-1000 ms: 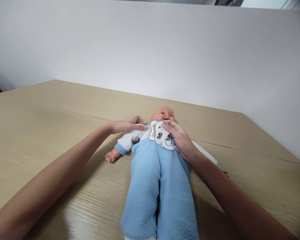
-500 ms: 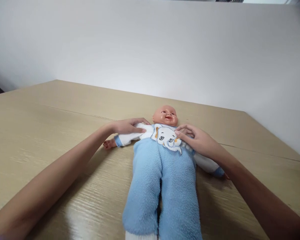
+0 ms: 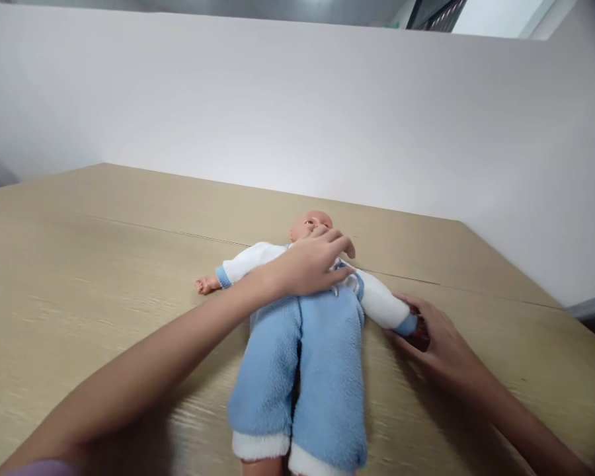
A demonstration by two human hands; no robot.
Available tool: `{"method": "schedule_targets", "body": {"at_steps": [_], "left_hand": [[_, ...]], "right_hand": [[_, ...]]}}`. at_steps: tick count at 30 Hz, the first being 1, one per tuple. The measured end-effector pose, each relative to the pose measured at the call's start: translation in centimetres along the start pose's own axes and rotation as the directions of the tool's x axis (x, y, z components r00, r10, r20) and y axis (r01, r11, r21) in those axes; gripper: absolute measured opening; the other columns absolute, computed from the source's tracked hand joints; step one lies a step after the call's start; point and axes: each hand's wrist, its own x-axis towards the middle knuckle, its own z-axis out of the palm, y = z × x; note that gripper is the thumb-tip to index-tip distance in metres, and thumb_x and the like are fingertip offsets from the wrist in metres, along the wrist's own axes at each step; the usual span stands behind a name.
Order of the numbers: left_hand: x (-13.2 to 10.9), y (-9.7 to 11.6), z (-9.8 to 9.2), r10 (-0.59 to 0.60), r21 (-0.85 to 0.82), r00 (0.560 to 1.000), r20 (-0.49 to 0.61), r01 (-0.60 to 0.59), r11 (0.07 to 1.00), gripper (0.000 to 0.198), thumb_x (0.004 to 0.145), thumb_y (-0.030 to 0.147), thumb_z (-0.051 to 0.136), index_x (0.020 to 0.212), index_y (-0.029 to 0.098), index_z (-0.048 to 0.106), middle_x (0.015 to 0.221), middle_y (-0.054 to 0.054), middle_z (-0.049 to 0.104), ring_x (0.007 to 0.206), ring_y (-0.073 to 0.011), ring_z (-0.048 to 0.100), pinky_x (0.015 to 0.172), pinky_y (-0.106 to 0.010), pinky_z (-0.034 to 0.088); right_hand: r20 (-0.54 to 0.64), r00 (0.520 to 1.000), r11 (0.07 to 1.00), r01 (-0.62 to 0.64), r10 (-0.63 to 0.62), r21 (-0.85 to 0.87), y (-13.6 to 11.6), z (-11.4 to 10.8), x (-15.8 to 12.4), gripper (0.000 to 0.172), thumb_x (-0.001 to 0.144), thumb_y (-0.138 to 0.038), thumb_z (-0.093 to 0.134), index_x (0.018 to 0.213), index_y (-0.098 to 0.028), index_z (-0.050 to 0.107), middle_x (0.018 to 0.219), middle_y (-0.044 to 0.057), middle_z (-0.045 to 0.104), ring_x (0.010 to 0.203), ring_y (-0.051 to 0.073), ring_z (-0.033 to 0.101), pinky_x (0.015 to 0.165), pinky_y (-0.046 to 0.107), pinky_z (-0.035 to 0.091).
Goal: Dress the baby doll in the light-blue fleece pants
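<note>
A baby doll (image 3: pixel 307 330) in a light blue fleece suit with white sleeves lies on its back on the wooden table (image 3: pixel 79 264), head away from me. My left hand (image 3: pixel 310 264) rests flat on the doll's chest, fingers stretched out over the front of the suit. My right hand (image 3: pixel 434 340) is at the end of the doll's far sleeve, fingers curled round the doll's small hand by the blue cuff. The doll's other arm (image 3: pixel 228 271) lies stretched out to the left on the table.
A plain white wall (image 3: pixel 327 112) rises right behind the table's far edge. The table's right edge (image 3: pixel 550 297) runs close to my right arm. Bare wood spreads wide to the left of the doll.
My left hand moved from the doll's left shoulder onto its chest. My right hand left the chest and slid down the sleeve to grip the doll's hand. The view has shifted slightly.
</note>
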Motion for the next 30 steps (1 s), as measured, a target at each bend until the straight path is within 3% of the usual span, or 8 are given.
{"method": "schedule_targets", "body": {"at_steps": [5,9,12,16,18,20,25,30], "left_hand": [[2.4,1.1,3.7,-0.040,0.128,0.990,0.137,0.023,0.991,0.033,0.106,0.040,0.065,0.127,0.013,0.067,0.130,-0.014,0.073,0.124,-0.0333,0.063,0.108,-0.047,0.047],[2.1,0.8,4.6,-0.036,0.072,0.995,0.088,0.030,0.997,0.023,0.109,0.034,0.062,0.121,0.016,0.068,0.125,-0.011,0.075,0.118,-0.0304,0.065,0.107,-0.045,0.045],[1.8,0.7,4.6,0.029,-0.047,0.999,0.017,-0.028,0.999,0.021,0.112,0.035,0.059,0.118,0.017,0.066,0.121,-0.010,0.075,0.113,-0.0266,0.066,0.101,-0.041,0.047],[1.8,0.6,4.6,0.147,-0.118,0.987,-0.065,-0.154,0.981,0.028,0.115,0.041,0.050,0.120,0.018,0.066,0.116,-0.010,0.072,0.108,-0.0249,0.066,0.092,-0.037,0.048],[1.7,0.6,4.6,0.161,-0.119,0.983,-0.086,-0.170,0.978,0.031,0.116,0.042,0.047,0.122,0.018,0.066,0.114,-0.011,0.070,0.105,-0.0250,0.066,0.090,-0.037,0.048],[1.5,0.5,4.6,0.164,-0.123,0.980,-0.116,-0.178,0.976,0.032,0.116,0.042,0.046,0.123,0.018,0.067,0.114,-0.012,0.069,0.102,-0.0252,0.066,0.088,-0.037,0.049],[1.0,0.3,4.4,0.228,-0.118,0.955,-0.190,-0.253,0.960,0.033,0.117,0.041,0.042,0.121,0.017,0.066,0.120,-0.015,0.070,0.110,-0.0263,0.066,0.095,-0.038,0.053],[0.8,0.4,4.2,0.296,-0.018,0.929,-0.222,-0.308,0.951,0.040,0.118,0.042,0.037,0.118,0.016,0.068,0.121,-0.016,0.071,0.114,-0.0254,0.066,0.102,-0.038,0.053]], "right_hand": [[-0.012,0.989,0.972,-0.145,0.150,0.183,-1.4,-0.5,0.1,0.051,0.087,-0.051,0.077,0.130,-0.027,0.066,0.129,0.013,0.077,0.111,0.034,0.077,0.096,0.049,0.064],[-0.115,0.947,0.914,-0.249,0.299,0.321,-2.2,-0.9,0.8,0.063,0.074,-0.059,0.089,0.124,-0.027,0.065,0.115,0.011,0.079,0.100,0.034,0.077,0.092,0.049,0.063],[-0.155,0.936,0.816,-0.187,0.317,0.546,-2.7,-0.9,2.4,0.067,0.070,-0.059,0.095,0.120,-0.028,0.065,0.116,0.008,0.076,0.107,0.031,0.074,0.096,0.045,0.063],[-0.211,0.938,0.695,-0.043,0.276,0.718,-4.2,-0.3,5.5,0.051,0.070,-0.052,0.097,0.093,-0.027,0.059,0.106,0.003,0.069,0.110,0.025,0.069,0.102,0.038,0.059],[-0.176,0.941,0.625,-0.047,0.290,0.780,-5.2,0.3,7.1,0.050,0.074,-0.051,0.095,0.103,-0.027,0.063,0.113,0.003,0.071,0.111,0.024,0.070,0.099,0.037,0.059],[-0.157,0.941,0.578,-0.049,0.301,0.814,-6.1,1.2,8.5,0.058,0.075,-0.051,0.094,0.121,-0.028,0.065,0.124,0.005,0.073,0.114,0.024,0.071,0.098,0.037,0.060],[-0.196,0.958,0.633,0.019,0.211,0.774,-7.1,3.3,10.3,0.058,0.074,-0.054,0.093,0.118,-0.027,0.067,0.111,0.004,0.077,0.107,0.025,0.073,0.095,0.037,0.059],[-0.187,0.974,0.730,0.039,0.124,0.683,-6.7,4.7,9.4,0.043,0.095,-0.068,0.067,0.108,-0.027,0.070,0.109,0.005,0.078,0.109,0.027,0.074,0.095,0.040,0.061]]}}
